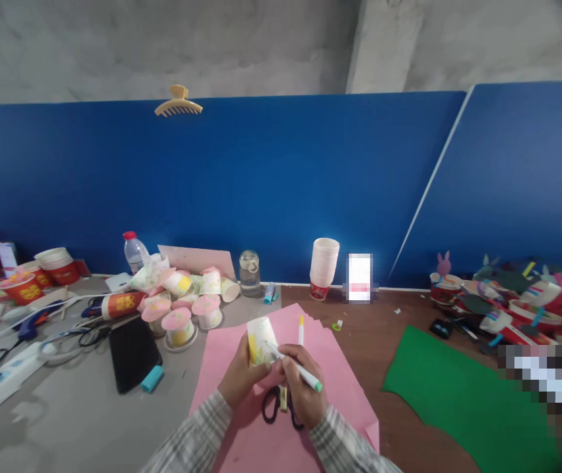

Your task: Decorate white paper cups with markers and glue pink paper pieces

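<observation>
My left hand [243, 372] is wrapped around a white paper cup [260, 334] with yellow and green colouring on its side. In my right hand [303, 381] is a white marker [308, 376] with a green end, its tip at the cup's wall. Under my hands lie pink paper sheets [340, 394]. A pair of black-handled scissors [271, 405] rests on them, partly hidden by my right hand. Just beyond the cup, a white marker with a yellow end [301, 330] lies on the pink paper.
Left of the paper stand several decorated cups with pink tops [177, 320], a black tablet [134, 355] and a cyan marker cap [152, 379]. Behind are a glass jar [249, 274] and a cup stack [324, 264]. Green paper [443, 387] and red cup crafts [537, 309] lie right.
</observation>
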### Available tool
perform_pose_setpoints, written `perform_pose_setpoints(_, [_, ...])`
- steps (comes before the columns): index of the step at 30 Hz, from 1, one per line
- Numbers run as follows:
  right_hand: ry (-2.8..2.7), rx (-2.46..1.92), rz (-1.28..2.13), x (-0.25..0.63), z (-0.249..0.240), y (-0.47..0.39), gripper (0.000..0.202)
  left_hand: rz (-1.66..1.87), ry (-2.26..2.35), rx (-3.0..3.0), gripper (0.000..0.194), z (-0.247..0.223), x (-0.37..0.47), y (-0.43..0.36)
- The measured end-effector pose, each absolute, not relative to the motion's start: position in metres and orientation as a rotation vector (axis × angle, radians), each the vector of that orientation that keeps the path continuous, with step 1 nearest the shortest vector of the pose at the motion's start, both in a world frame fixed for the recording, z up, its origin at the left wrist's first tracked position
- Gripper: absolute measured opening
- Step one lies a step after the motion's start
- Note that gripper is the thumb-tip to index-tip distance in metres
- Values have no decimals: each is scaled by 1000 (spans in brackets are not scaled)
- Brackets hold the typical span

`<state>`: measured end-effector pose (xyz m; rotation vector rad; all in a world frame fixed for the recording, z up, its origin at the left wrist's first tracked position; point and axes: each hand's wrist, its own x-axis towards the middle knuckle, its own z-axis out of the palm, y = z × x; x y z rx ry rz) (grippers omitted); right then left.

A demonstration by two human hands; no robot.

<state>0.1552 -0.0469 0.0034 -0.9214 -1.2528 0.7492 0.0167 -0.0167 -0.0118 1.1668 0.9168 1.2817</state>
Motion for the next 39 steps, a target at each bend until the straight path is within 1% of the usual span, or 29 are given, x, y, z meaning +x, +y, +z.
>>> perform_pose_setpoints(13, [-1164, -900, 869, 154, 3, -47, 13, 1277, 926, 1145, 62, -9, 17, -18])
perform_pose_setpoints(18, [-1181, -938, 839, 154, 1, -46, 13, 1284, 919, 1163, 65, -11, 16, -17])
perform_pose_setpoints(31, [-1116, -911, 912, 154, 5, -47, 13, 1306, 923, 1137, 62, -10, 17, -18])
perform_pose_setpoints(39, [-1134, -925, 858, 156, 4, -47, 13, 1307, 936, 1102, 61, -10, 17, -18])
